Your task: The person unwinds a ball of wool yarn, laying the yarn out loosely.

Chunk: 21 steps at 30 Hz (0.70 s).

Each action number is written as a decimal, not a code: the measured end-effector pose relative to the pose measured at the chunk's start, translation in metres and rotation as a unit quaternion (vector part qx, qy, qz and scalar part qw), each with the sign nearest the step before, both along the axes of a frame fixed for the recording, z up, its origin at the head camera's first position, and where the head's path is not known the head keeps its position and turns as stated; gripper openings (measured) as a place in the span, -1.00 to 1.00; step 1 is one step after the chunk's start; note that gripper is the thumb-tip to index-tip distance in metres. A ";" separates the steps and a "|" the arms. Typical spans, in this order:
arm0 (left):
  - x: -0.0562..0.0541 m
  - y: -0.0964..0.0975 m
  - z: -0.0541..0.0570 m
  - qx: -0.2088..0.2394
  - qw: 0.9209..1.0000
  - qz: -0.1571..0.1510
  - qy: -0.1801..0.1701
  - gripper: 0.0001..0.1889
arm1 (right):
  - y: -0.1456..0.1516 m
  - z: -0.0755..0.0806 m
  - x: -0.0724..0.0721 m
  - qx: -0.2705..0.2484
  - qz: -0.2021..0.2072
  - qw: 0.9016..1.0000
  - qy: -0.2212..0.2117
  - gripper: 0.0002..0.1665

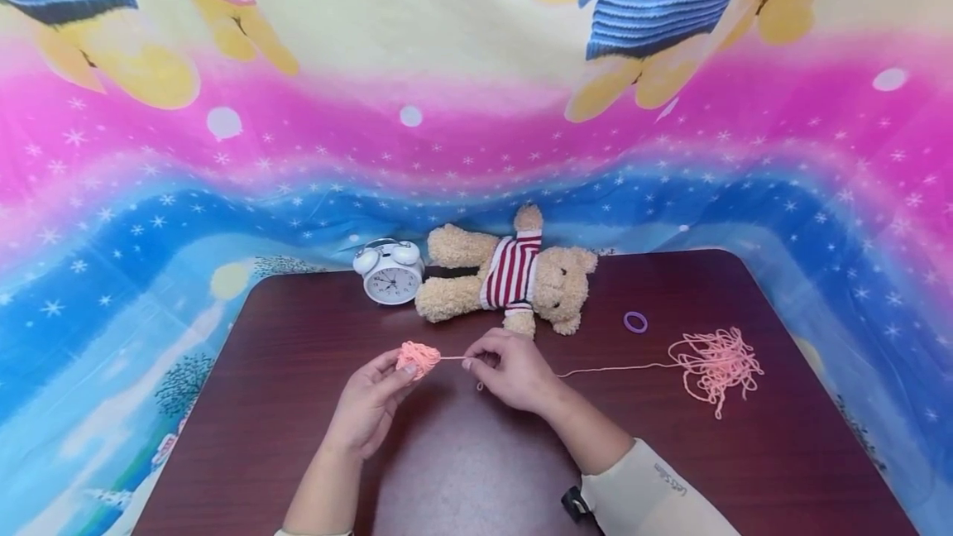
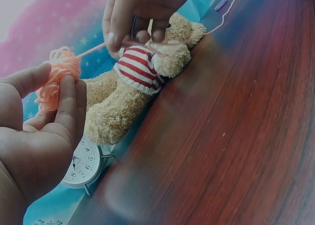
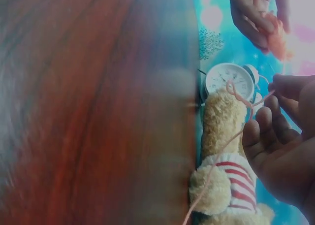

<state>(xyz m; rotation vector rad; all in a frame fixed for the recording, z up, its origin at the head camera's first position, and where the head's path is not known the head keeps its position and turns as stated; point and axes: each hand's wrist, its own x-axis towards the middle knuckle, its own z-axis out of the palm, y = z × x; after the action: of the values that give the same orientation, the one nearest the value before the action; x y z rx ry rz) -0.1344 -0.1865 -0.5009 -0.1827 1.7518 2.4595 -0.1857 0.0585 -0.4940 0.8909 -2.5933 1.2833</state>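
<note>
Pink yarn bundle (image 1: 419,360), seemingly part-wound, was above the bench (image 1: 462,470), pinched in my left hand (image 1: 372,405); my right hand (image 1: 515,372) pinched its taut strand (image 1: 452,358), while a loose tangle (image 1: 718,365), apparently yet to be wound, lay to the right.

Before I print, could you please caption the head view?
Left hand holds a yarn bundle; right hand pinches its strand.

Our bare left hand (image 1: 370,404) pinches with the thumb opposing the fingers, palm turned inward, its bare left forearm (image 1: 322,482) rising from below. Near it but apart, our bare right hand (image 1: 515,370) pinches with thumb and fingertip, remaining fingers bent; our right forearm (image 1: 591,435) slants in from lower right.
</note>
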 end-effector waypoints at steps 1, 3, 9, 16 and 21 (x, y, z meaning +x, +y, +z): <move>0.000 -0.001 0.000 -0.001 1.000 0.000 0.000 -0.47 | 0.002 0.001 0.000 -0.002 -0.001 1.000 0.003 -0.95; 0.000 -0.003 -0.001 -0.002 1.000 0.001 0.001 -0.48 | 0.006 0.003 -0.001 -0.005 -0.005 1.000 0.006 -0.94; 0.000 -0.009 -0.003 -0.009 1.000 0.002 -0.005 -0.48 | 0.022 0.010 -0.006 -0.001 -0.032 0.999 -0.014 -0.88; 0.001 -0.017 -0.003 -0.021 1.000 0.011 0.002 -0.52 | 0.040 0.017 -0.012 0.009 -0.049 0.999 0.012 -0.95; 0.002 -0.023 -0.004 -0.023 1.000 0.018 0.004 -0.54 | 0.054 0.022 -0.013 0.009 -0.062 0.998 0.018 -0.96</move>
<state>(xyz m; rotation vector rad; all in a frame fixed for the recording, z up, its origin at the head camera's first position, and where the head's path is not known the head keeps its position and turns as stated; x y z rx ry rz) -0.1322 -0.2098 -0.5049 -0.2099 1.8239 2.4492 -0.1990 0.1128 -0.4722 0.7345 -2.5915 1.2011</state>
